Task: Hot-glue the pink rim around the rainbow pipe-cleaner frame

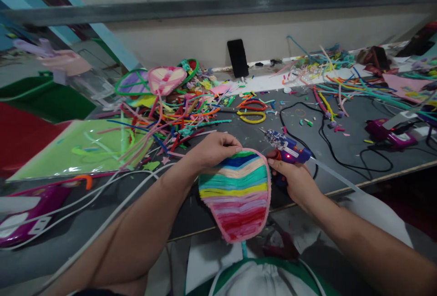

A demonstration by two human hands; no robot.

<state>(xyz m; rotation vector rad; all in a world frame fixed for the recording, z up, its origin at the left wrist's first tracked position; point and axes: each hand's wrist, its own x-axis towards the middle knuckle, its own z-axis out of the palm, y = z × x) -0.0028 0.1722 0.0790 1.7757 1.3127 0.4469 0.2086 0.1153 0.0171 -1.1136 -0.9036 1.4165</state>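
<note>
A rounded panel of pipe cleaners (235, 189) in rainbow stripes, edged in pink, hangs in front of me over the table's front edge. My left hand (218, 150) pinches its top rim between thumb and fingers. My right hand (292, 173) is wrapped around a blue glue gun (295, 152), which has a lit red light and a clear glue stick (336, 175) poking out of its back. The gun's nozzle points left and away, just beyond the panel's upper right rim. My right thumb is close to that rim; whether it touches, I cannot tell.
Loose pipe cleaners (170, 123) pile up at the left beside finished-looking looped shapes (167, 79). Scissors with yellow and orange handles (252, 117) lie mid-table. A black phone (238, 58) leans on the wall. Cables run to purple power strips (392, 134) at both sides.
</note>
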